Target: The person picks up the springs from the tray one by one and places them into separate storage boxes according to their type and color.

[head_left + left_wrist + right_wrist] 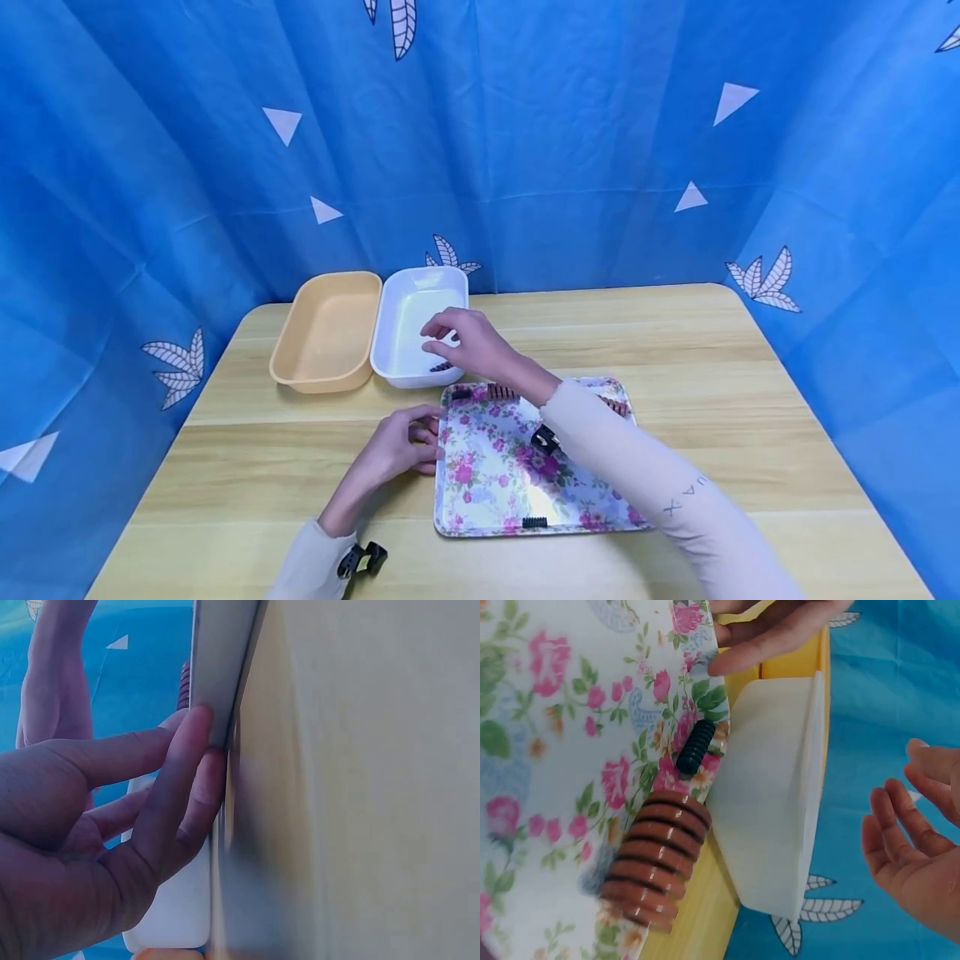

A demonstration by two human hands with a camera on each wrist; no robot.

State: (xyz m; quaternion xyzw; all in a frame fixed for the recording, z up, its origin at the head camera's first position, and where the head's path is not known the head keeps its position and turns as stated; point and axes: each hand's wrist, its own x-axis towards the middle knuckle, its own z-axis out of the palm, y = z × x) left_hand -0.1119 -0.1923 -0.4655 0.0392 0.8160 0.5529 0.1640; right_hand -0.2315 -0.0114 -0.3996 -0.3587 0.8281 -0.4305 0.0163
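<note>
My left hand [405,442] rests its relaxed fingers against the left edge of a flower-patterned tray [480,492]; the left wrist view shows fingertips [199,720] on its outer side. Over the white basin [397,333] hovers my right hand [468,340], fingers bent loosely, nothing seen between them. Below it, a small dark ribbed piece [441,366] lies in the basin, partly covered by the hand. Along the tray's far edge lie a brown ribbed cylinder [656,859] and a smaller dark green ribbed piece [696,748].
A yellow-orange basin [326,333] stands left of the white one. Another brown ribbed piece [615,406] is at the tray's far right, partly behind my sleeve, and a black ribbed piece [535,522] lies by the near edge. Blue curtain [525,150] hangs behind the wooden table [720,375].
</note>
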